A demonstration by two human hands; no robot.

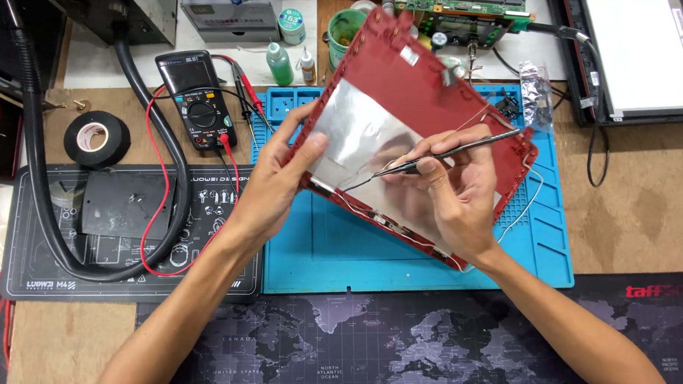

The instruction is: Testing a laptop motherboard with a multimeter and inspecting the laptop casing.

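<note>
Left hand grips edge of red plastic laptop lid with silver foil lining, tilted over blue silicone work mat. Right hand pinches slim metal tweezers, tips on foil.

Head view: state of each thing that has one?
Red laptop lid panel with silver foil lining: tilted, inner side up, above the blue silicone mat.
Left hand: gripping panel's edge.
Right hand: holding slim metal tweezers.
Black multimeter: red leads plugged in.
</note>
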